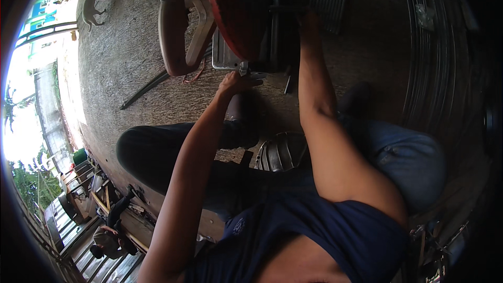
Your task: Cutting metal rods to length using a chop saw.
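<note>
A cut-off saw with a red round guard (230, 15) and a beige loop handle (175, 26) stands on the floor in front of me. My left hand (231, 83) is at the near end of its metal base (224, 55), closed around the clamp screw (243, 68); its fingers are partly in shadow. My right hand (309, 22) reaches along the saw's right side. It is closed on a dark metal bar (287, 8) that runs left into the saw. Shadow hides most of those fingers. A short metal piece (288, 81) lies near the base.
Several cut metal pieces (330, 6) lie side by side beyond my right hand. Long metal rods (419, 52) stretch along the right. A dark bar (144, 90) lies left of the saw. A pale animal (92, 8) is at far left; another person (107, 243) sits at lower left.
</note>
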Demonstrator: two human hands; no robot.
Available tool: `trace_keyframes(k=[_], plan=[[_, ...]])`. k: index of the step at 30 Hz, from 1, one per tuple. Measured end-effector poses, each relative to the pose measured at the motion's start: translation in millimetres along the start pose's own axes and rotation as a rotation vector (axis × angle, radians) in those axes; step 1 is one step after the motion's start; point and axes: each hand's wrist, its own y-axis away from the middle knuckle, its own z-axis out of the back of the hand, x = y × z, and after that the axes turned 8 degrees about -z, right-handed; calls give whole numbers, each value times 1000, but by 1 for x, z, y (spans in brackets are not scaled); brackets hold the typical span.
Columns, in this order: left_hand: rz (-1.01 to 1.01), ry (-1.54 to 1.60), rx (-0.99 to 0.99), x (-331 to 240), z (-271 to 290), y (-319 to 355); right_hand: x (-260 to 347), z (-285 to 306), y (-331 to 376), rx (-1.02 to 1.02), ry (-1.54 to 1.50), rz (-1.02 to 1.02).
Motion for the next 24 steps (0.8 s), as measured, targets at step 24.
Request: trace_keyframes(k=[24], plan=[[-309, 176, -722, -84, 238, 107, 10, 157, 110, -56, 133, -467]])
